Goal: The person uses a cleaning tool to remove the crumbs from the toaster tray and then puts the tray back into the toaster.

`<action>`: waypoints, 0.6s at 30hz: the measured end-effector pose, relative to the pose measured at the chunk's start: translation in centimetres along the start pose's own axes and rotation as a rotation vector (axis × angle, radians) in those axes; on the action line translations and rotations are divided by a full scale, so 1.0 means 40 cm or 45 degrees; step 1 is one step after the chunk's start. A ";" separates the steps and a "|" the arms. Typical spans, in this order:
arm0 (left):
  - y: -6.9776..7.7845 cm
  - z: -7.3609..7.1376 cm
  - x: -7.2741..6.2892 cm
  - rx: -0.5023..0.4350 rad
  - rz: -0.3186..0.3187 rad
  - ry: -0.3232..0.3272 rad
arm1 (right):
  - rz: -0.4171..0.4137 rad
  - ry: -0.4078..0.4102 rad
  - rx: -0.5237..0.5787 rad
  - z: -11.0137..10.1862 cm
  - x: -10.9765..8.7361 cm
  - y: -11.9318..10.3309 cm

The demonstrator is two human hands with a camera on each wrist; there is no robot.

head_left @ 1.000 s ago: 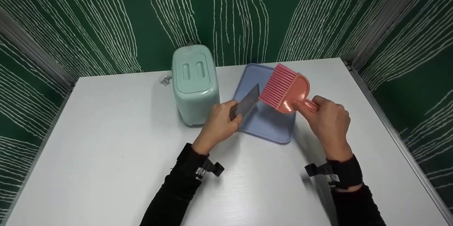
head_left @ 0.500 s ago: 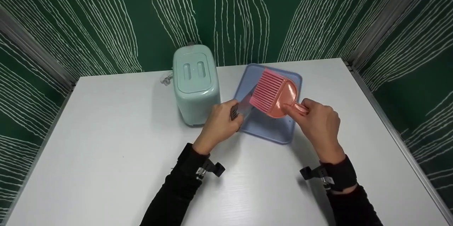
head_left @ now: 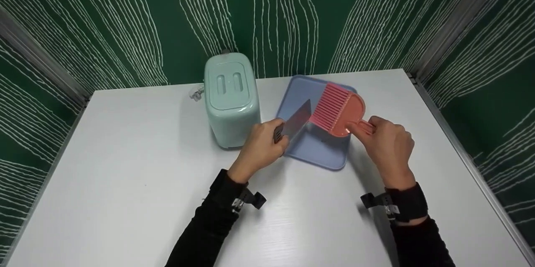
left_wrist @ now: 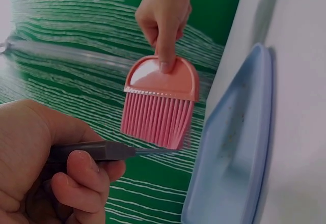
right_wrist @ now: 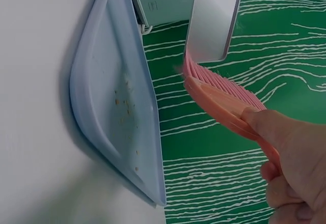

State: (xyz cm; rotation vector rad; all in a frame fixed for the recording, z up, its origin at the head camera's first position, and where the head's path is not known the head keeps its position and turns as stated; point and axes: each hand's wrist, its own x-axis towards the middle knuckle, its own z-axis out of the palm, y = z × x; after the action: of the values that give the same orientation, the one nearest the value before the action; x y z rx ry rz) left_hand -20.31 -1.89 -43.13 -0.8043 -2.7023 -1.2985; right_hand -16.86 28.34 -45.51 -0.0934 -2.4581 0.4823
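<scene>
My left hand (head_left: 262,142) grips the dark handle of a knife (head_left: 297,121) with a broad, flat metal blade, tilted up over the tray. My right hand (head_left: 388,146) holds a pink pastry brush (head_left: 336,110) by its short handle, thumb along the orange-pink head. In the right wrist view the bristles (right_wrist: 224,84) meet the low corner of the blade (right_wrist: 214,20). Beneath both lies a blue tray (head_left: 315,150), with several small brown crumbs (right_wrist: 125,104) on its floor. The left wrist view shows the blade nearly edge-on below the bristles (left_wrist: 155,119).
A mint-green toaster (head_left: 232,104) with its lid on stands left of the tray, close to my left hand. Behind its left side lies a small clear plug or cord piece (head_left: 195,92). The white table (head_left: 125,175) ends at a green, white-streaked wall (head_left: 284,20).
My right hand swept the brush leftward across the knife blade, then drew it back right to the blade's tip. The left hand and knife stayed nearly still.
</scene>
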 end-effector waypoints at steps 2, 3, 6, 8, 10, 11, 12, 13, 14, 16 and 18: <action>0.001 -0.001 -0.001 -0.004 -0.005 -0.002 | 0.016 0.007 -0.006 -0.005 0.002 0.006; 0.000 -0.002 -0.001 -0.005 -0.009 -0.002 | 0.024 0.009 -0.009 -0.008 0.003 0.009; -0.001 -0.002 -0.001 -0.009 -0.021 0.003 | 0.040 0.014 0.008 -0.019 0.007 0.014; -0.002 -0.002 0.000 -0.020 -0.034 0.003 | 0.043 0.008 0.027 -0.029 0.011 0.012; -0.003 -0.002 0.000 -0.048 -0.062 -0.004 | 0.028 -0.007 0.058 -0.039 0.016 0.006; -0.004 -0.002 0.001 -0.081 -0.082 -0.013 | 0.019 -0.017 0.074 -0.045 0.018 0.001; -0.004 -0.002 0.000 -0.116 -0.104 -0.021 | 0.005 -0.026 0.092 -0.050 0.019 -0.004; -0.004 -0.003 0.000 -0.156 -0.129 -0.030 | -0.009 -0.036 0.109 -0.054 0.020 -0.010; -0.004 -0.003 0.000 -0.194 -0.152 -0.040 | -0.029 -0.048 0.126 -0.059 0.021 -0.015; -0.004 -0.004 0.000 -0.273 -0.192 -0.061 | -0.074 -0.063 0.153 -0.065 0.021 -0.026; -0.002 -0.005 0.000 -0.322 -0.220 -0.079 | -0.118 -0.079 0.166 -0.070 0.020 -0.035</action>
State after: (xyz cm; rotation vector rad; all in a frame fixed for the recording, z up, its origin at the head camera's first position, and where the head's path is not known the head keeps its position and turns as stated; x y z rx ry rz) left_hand -20.39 -2.07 -43.07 -0.6484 -2.7441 -1.7064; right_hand -15.79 28.05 -42.48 0.0898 -2.4706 0.6113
